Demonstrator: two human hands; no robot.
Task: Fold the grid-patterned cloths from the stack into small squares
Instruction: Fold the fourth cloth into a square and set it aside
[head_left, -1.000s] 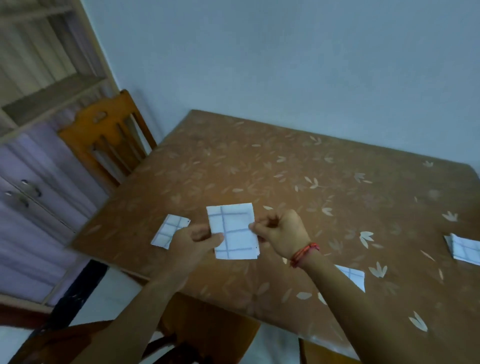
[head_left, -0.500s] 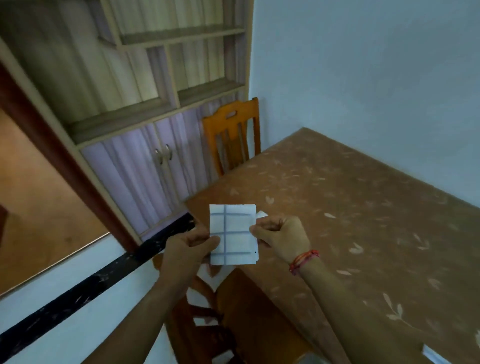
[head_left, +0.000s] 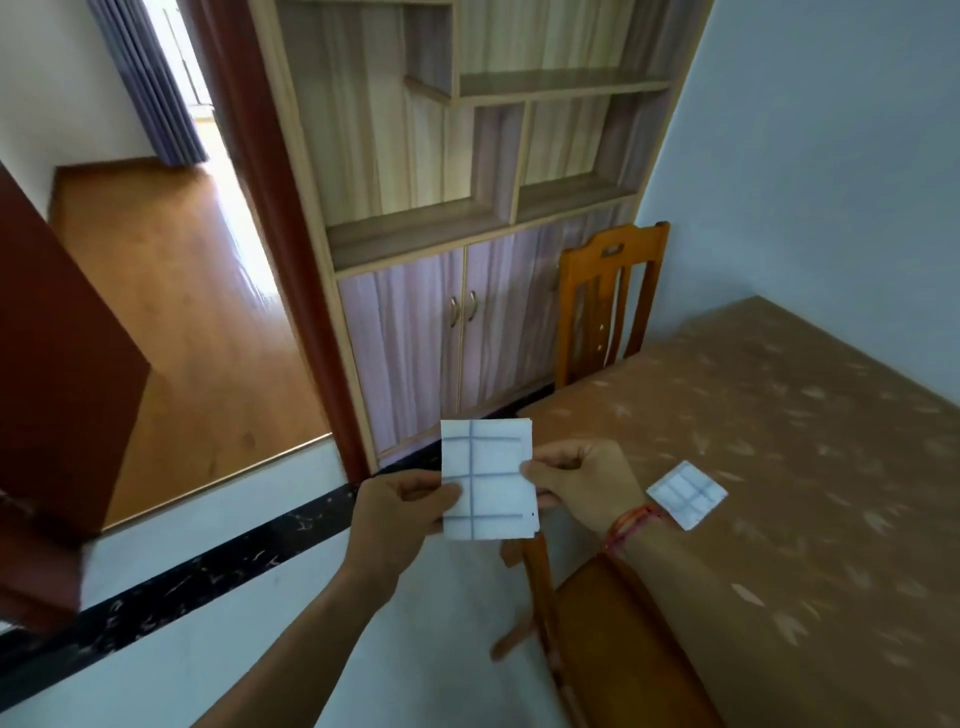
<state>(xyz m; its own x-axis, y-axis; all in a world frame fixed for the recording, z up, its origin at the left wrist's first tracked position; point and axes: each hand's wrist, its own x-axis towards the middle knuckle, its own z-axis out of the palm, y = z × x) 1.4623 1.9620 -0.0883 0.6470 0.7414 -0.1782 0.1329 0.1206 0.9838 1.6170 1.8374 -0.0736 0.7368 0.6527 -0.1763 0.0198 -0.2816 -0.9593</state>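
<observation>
Lower centre: left hand (head_left: 397, 512) and right hand (head_left: 587, 480) each have a pinching grip on the white blue-gridded folded cloth (head_left: 488, 478); best to match corners squarely before halving.

Cloth (head_left: 487, 480) now seemingly off table (head_left: 779, 415)

cloths (head_left: 487, 478) (head_left: 685, 493): 2 | hands (head_left: 400, 512) (head_left: 587, 478): 2 | chairs (head_left: 610, 306) (head_left: 597, 623): 2 | table (head_left: 779, 467): 1 | cabinet (head_left: 415, 338): 1

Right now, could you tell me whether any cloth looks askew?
Slightly: the folded cloth on the table lies cornerwise to its edge, and the grid-patterned cloth pinched between left hand and right hand shows uneven layers along its right side.
</observation>
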